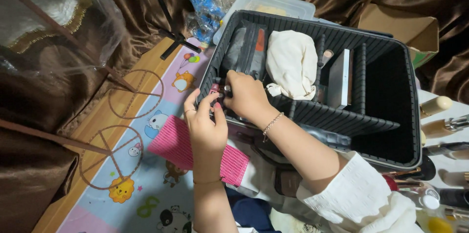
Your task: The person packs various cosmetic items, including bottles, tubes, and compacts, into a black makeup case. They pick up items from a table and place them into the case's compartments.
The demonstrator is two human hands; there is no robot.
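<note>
The left hand is bare, with a thin ring on one finger and a fine thread-like bracelet at the wrist below the fingers. The right hand wears a slim beaded chain bracelet at its wrist; further back from the fingers, a loose white textured fabric sleeve is pushed up past the forearm.

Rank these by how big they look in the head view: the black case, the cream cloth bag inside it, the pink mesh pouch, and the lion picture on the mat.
1. Black case
2. Cream cloth bag and pink mesh pouch: look alike; the left hand hides part of the pouch, so unranked
3. Lion picture
</note>
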